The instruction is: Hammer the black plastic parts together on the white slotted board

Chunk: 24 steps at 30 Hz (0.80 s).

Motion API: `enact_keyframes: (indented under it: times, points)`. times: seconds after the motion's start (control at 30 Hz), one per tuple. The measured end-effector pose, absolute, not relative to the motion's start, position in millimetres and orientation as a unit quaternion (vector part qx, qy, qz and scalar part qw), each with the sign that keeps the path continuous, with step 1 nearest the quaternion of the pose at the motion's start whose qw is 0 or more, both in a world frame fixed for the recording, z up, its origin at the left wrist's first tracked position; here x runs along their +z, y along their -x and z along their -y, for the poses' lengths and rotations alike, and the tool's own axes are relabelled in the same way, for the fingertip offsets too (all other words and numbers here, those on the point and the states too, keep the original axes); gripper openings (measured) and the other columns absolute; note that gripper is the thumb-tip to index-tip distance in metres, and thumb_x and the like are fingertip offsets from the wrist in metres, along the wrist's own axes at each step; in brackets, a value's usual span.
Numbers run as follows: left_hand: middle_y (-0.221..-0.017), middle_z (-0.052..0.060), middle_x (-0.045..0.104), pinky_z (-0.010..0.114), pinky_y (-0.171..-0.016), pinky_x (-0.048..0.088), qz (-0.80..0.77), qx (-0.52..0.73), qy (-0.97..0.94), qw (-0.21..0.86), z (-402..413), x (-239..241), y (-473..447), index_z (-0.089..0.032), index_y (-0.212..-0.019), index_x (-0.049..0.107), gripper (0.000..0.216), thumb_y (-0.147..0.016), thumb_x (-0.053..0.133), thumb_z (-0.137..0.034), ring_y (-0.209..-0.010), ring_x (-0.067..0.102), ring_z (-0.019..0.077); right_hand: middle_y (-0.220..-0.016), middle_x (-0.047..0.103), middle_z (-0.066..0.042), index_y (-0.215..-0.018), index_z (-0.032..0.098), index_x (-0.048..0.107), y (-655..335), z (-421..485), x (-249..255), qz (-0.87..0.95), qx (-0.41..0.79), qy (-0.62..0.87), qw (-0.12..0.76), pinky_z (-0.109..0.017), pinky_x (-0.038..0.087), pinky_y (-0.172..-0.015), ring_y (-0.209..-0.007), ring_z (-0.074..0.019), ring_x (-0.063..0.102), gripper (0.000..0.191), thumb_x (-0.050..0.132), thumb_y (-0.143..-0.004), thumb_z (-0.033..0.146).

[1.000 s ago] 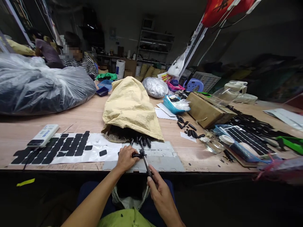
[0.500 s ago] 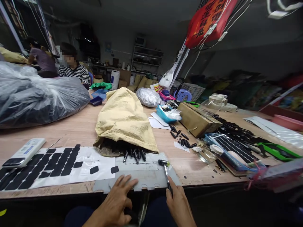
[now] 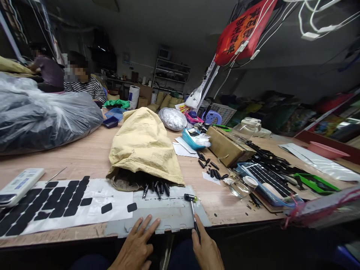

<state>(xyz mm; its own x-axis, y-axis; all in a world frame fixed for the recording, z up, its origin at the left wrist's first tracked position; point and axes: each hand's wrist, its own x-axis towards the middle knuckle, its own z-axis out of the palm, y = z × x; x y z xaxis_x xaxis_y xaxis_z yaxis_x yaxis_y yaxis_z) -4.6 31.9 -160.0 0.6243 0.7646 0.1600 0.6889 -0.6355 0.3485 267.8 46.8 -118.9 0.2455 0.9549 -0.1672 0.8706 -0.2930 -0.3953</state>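
My left hand lies with its fingers spread on the front edge of a grey plastic sheet; nothing is in it. In my right hand is the black handle of a small hammer. The hammer's head, black with a yellow-green end, rests on or just above the right side of the sheet. Several black pen-like pieces poke out of the mouth of a yellow sack behind the sheet. Left of my left hand, black rounded stickers cover a white backing sheet.
A white box-like device lies at the left, before a big plastic bag. To the right are loose black pieces, a cardboard box, a blue tray and a green tray. Two people sit at the far left.
The view has shifted slightly, moving the table's things left in the picture. My left hand stays spread at the sheet's edge, and my right hand keeps hold of the hammer.
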Motion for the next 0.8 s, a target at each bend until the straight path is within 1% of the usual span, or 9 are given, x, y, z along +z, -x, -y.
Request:
enact_keyframes:
  times: [0.17, 0.33, 0.47, 0.53, 0.57, 0.6, 0.67, 0.73, 0.8]
  points:
    - [-0.164, -0.003, 0.007, 0.051, -0.122, 0.01, -0.428, 0.144, -0.882, 0.133, -26, -145, 3, -0.018, -0.079, 0.067, 0.008, -0.072, 0.069, -0.02, -0.15, 0.014, 0.0336, -0.097, 0.075, -0.012, -0.151, 0.024, 0.035, -262, -45, -110, 0.575, 0.199, 0.787, 0.101, -0.031, 0.05, -0.071, -0.087, -0.0266, 0.072, 0.059, 0.03, -0.094, 0.037]
    - [-0.164, -0.001, 0.01, 0.052, -0.121, 0.01, -0.437, 0.137, -0.878, 0.143, -25, -142, 2, -0.018, -0.08, 0.067, 0.01, -0.071, 0.07, -0.02, -0.149, 0.014, 0.0341, -0.088, 0.075, -0.012, -0.151, 0.022, 0.037, -257, -44, -104, 0.566, 0.202, 0.793, 0.095, -0.03, 0.049, -0.067, -0.08, -0.0262, 0.071, 0.06, 0.031, -0.094, 0.038]
    - [-0.164, -0.002, 0.011, 0.056, -0.12, 0.009, -0.438, 0.145, -0.87, 0.177, -22, -137, 2, -0.019, -0.079, 0.066, 0.014, -0.067, 0.074, -0.024, -0.148, 0.016, 0.0368, -0.092, 0.075, -0.012, -0.151, 0.022, 0.037, -256, -42, -106, 0.569, 0.194, 0.792, 0.105, -0.031, 0.049, -0.069, -0.083, -0.0265, 0.071, 0.059, 0.029, -0.094, 0.037]
    - [-0.162, -0.001, 0.02, 0.059, -0.119, 0.012, -0.445, 0.163, -0.858, 0.2, -22, -129, 1, -0.023, -0.086, 0.067, 0.022, -0.066, 0.075, -0.028, -0.147, 0.02, 0.0378, -0.1, 0.075, -0.013, -0.15, 0.022, 0.038, -256, -42, -110, 0.575, 0.187, 0.788, 0.114, -0.032, 0.049, -0.071, -0.086, -0.0268, 0.071, 0.059, 0.029, -0.094, 0.038]
    - [-0.159, 0.0, 0.03, 0.058, -0.118, 0.016, -0.455, 0.177, -0.847, 0.211, -24, -124, 0, -0.025, -0.092, 0.067, 0.027, -0.067, 0.075, -0.03, -0.144, 0.026, 0.0372, -0.105, 0.074, -0.013, -0.15, 0.022, 0.038, -256, -41, -111, 0.578, 0.183, 0.786, 0.12, -0.032, 0.049, -0.073, -0.087, -0.0268, 0.071, 0.059, 0.028, -0.095, 0.038]
    - [-0.153, 0.003, 0.041, 0.056, -0.116, 0.023, -0.472, 0.196, -0.831, 0.218, -28, -119, 0, -0.026, -0.097, 0.066, 0.03, -0.069, 0.074, -0.031, -0.14, 0.034, 0.0356, -0.11, 0.073, -0.013, -0.15, 0.022, 0.038, -256, -41, -113, 0.581, 0.18, 0.784, 0.125, -0.032, 0.049, -0.074, -0.09, -0.0267, 0.071, 0.058, 0.028, -0.095, 0.037]
    - [-0.13, 0.007, 0.061, 0.048, -0.106, 0.039, -0.52, 0.237, -0.791, 0.219, -41, -107, -2, -0.026, -0.103, 0.064, 0.027, -0.077, 0.068, -0.032, -0.123, 0.051, 0.0303, -0.118, 0.07, -0.012, -0.15, 0.022, 0.038, -256, -41, -114, 0.583, 0.177, 0.782, 0.135, -0.031, 0.05, -0.076, -0.095, -0.0257, 0.07, 0.058, 0.028, -0.095, 0.036]
    - [-0.11, 0.008, 0.067, 0.04, -0.092, 0.047, -0.578, 0.273, -0.745, 0.191, -62, -98, -1, -0.023, -0.104, 0.062, 0.022, -0.085, 0.058, -0.033, -0.104, 0.059, 0.0258, -0.12, 0.069, -0.011, -0.15, 0.023, 0.038, -255, -41, -114, 0.581, 0.179, 0.781, 0.141, -0.03, 0.05, -0.078, -0.099, -0.0244, 0.07, 0.058, 0.029, -0.094, 0.034]
    - [-0.1, 0.008, 0.067, 0.038, -0.084, 0.048, -0.635, 0.289, -0.702, 0.142, -87, -92, 0, -0.022, -0.104, 0.062, 0.023, -0.088, 0.054, -0.035, -0.096, 0.06, 0.0251, -0.121, 0.069, -0.01, -0.15, 0.023, 0.038, -254, -41, -113, 0.577, 0.186, 0.782, 0.147, -0.03, 0.051, -0.081, -0.103, -0.024, 0.068, 0.057, 0.029, -0.094, 0.032]
